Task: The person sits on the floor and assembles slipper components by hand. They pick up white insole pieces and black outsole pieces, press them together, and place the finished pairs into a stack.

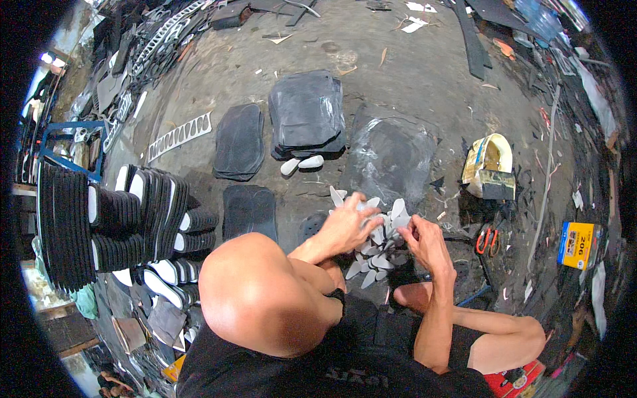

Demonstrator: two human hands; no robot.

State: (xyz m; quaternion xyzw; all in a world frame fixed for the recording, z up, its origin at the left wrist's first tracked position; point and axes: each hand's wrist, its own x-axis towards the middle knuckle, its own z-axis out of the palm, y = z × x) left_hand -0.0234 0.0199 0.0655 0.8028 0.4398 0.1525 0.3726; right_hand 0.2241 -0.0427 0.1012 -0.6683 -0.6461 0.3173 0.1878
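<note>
Right over the white pieces (pixel 375 259), two hands at once! Left hand (pixel 345 225) first: fingers spread and curled across the heap's upper edge, a little blurred, and whether they grip anything I cannot tell. Now the right hand (pixel 428 244): thumb and fingertips look pinched on the edge of one piece (pixel 399 211) at the heap's right side.

What a tangle beneath! Leaf-shaped pieces, crisscrossed, pointing every way, on the floor between the bent legs. As for the score, I'd call it plenty left: most of them lie loose, and I can see no neat pile of them.

Out a bit, two pale pads (pixel 310 162) rest apart from the heap, just in front of the tall black stack (pixel 307 109). Beside that, a lower stack (pixel 239 142), its layers squared up; to the right, a dark sheet (pixel 391 156) smeared white. Further right comes a cut-open tub (pixel 490 152), with orange-handled scissors (pixel 488 240) lying nearer the person, touched by neither hand.

And away to the left, the soles (pixel 152 212), black and white, standing in long packed rows! That part looks well done. Past them, a strip (pixel 180 134) full of cut-outs lies flat.
</note>
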